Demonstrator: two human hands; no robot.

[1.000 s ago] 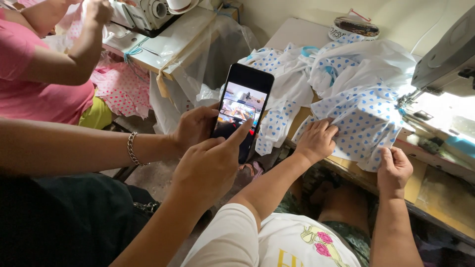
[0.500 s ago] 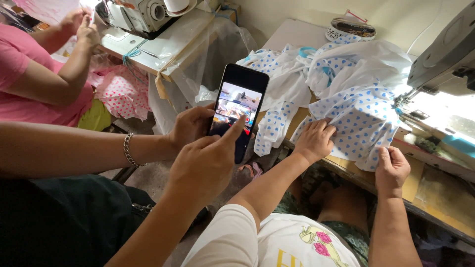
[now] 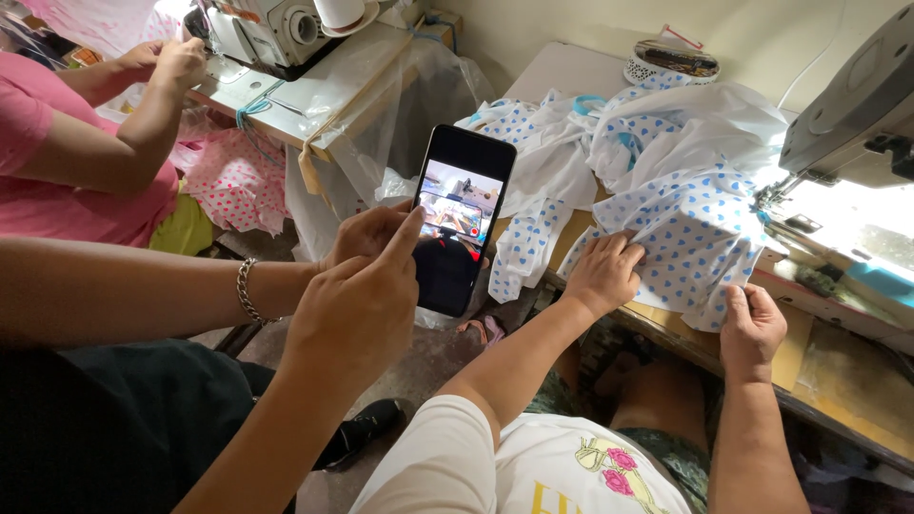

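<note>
Black glass phone [image 3: 464, 224] clasped in our left hand [image 3: 367, 233], fingers half hidden; our right hand [image 3: 357, 305], at seven o'clock, grasps nothing, forefinger on the screen.

The right hand [image 3: 357, 309] has slid up so its forefinger now rests on the phone [image 3: 460, 221] screen's left edge, where a second ago it hovered lower. The phone's little picture has changed. Over by the far sewing machine [image 3: 271, 29], the person in pink [image 3: 57, 181] has brought both hands down from their raised position onto its table [image 3: 314, 90].
</note>
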